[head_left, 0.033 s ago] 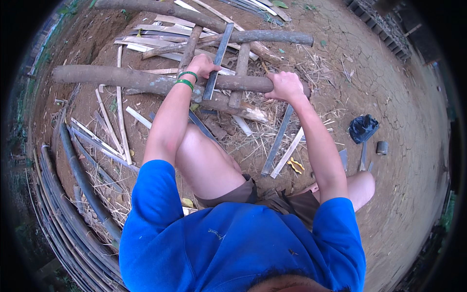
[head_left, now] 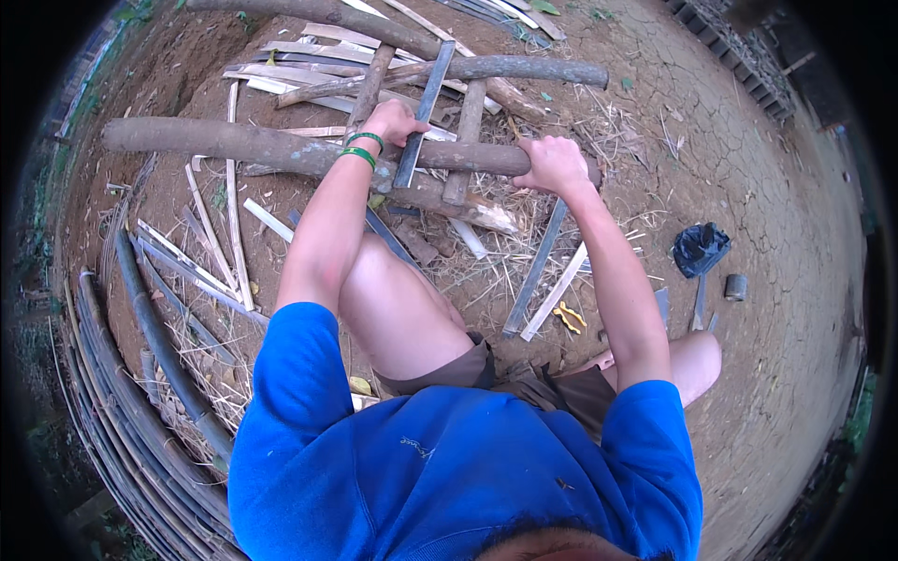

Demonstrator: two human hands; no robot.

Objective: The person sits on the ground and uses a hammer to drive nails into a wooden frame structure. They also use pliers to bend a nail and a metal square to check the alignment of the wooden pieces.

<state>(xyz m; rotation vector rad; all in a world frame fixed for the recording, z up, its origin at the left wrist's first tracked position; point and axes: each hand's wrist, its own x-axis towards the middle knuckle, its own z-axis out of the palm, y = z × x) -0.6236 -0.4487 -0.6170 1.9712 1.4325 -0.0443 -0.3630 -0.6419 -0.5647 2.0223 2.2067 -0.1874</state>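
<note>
The left hand (head_left: 393, 120) is closed around the top of a flat grey slat (head_left: 423, 112) that lies across a long log (head_left: 281, 150) at twelve o'clock from the knees. The right hand (head_left: 554, 164), at two o'clock, wraps its fingers over the log's right end. A black bag (head_left: 700, 248) lies on the cracked ground (head_left: 748, 168) at three o'clock.

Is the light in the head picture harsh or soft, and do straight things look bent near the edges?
Head view: soft, even daylight, no hard shadows or glare on the cracked ground. The fisheye bends the dark poles at the lower left into arcs, and a black rim frames the picture. The left hand and right hand on the log look sharp.
</note>
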